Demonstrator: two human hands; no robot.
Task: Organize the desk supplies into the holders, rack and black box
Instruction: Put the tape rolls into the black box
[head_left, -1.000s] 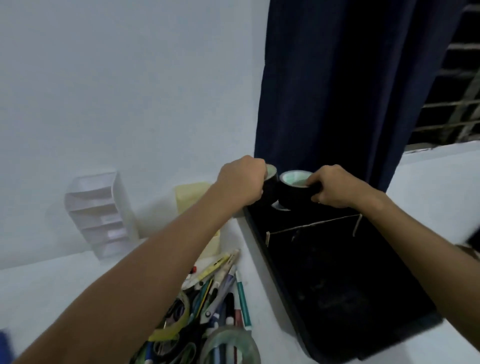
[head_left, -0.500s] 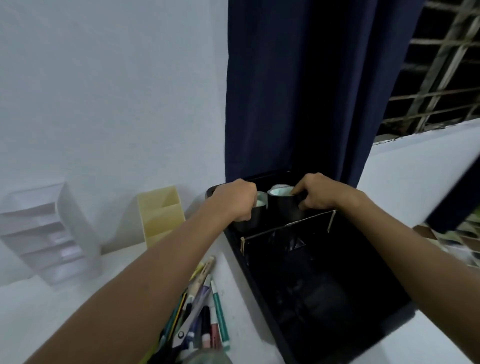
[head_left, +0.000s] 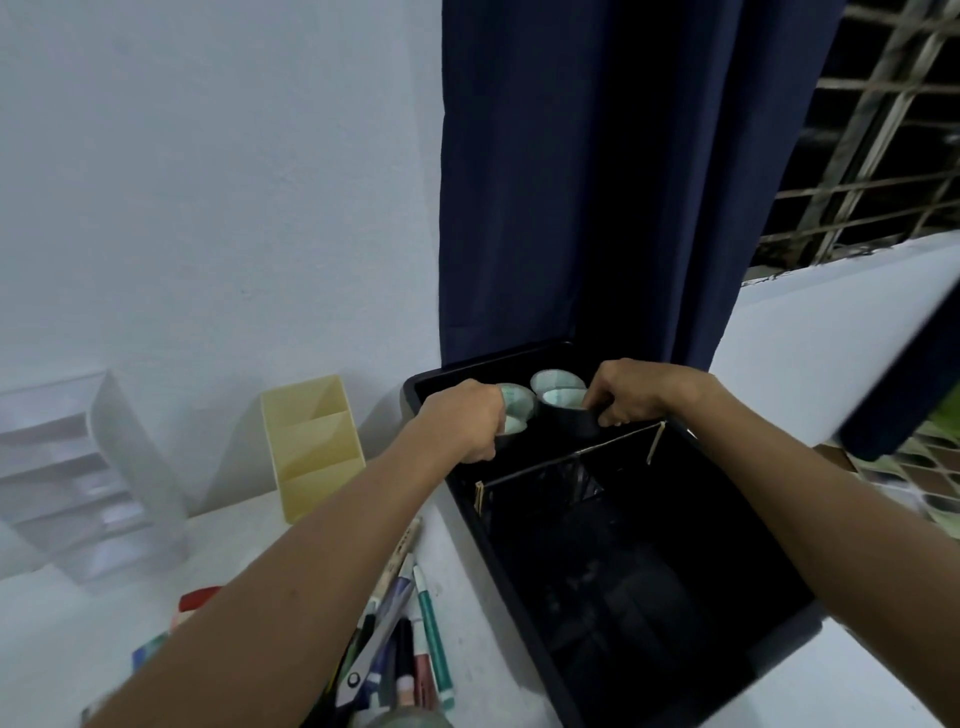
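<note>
My left hand (head_left: 465, 423) grips a black tape roll (head_left: 517, 415) with a pale core. My right hand (head_left: 631, 397) grips a second black tape roll (head_left: 561, 400) right beside it. Both rolls sit low in the far compartment of the black box (head_left: 519, 561), behind its thin divider (head_left: 571, 460). The near part of the box looks dark and its contents cannot be made out. A yellow holder (head_left: 311, 441) and a clear tiered rack (head_left: 88, 478) stand against the wall to the left.
A heap of pens, markers and scissors (head_left: 400, 644) lies on the white desk under my left forearm. A dark blue curtain (head_left: 597, 171) hangs directly behind the box. A barred window (head_left: 872, 135) is at the upper right.
Both hands have lowered the two tape rolls from above the box edge down into its far compartment. The view has shifted, bringing the yellow holder and rack further into sight.
</note>
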